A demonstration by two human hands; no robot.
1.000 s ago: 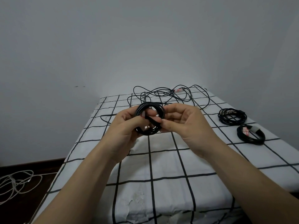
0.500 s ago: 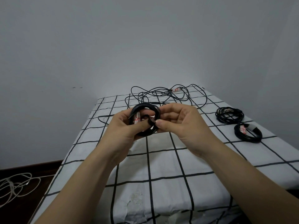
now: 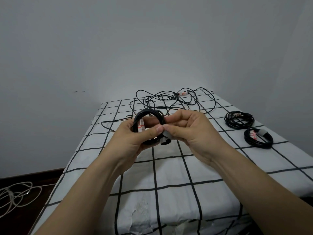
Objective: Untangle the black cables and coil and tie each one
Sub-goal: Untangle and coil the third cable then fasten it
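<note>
My left hand (image 3: 135, 138) grips a coiled black cable (image 3: 145, 114) held above the checked table, thumb pressed across its lower side. A white and red tag shows inside the coil. My right hand (image 3: 188, 131) pinches a grey tie strap (image 3: 165, 139) at the coil's lower right edge, thumb tip meeting my left thumb. Behind the hands a tangle of loose black cables (image 3: 174, 100) with a red-striped plug lies at the table's far end. Two coiled black cables rest at the right: one farther (image 3: 238, 119), one nearer with a grey strap (image 3: 258, 137).
The table wears a white cloth with a black grid (image 3: 169, 175) and stands against a plain grey wall. Its left edge drops to a dark floor where light-coloured cords (image 3: 15, 195) lie in loops.
The coil has turned in my left hand, and the grey strap now shows at its lower right under my right fingers. Both hands stayed close together above the table.
</note>
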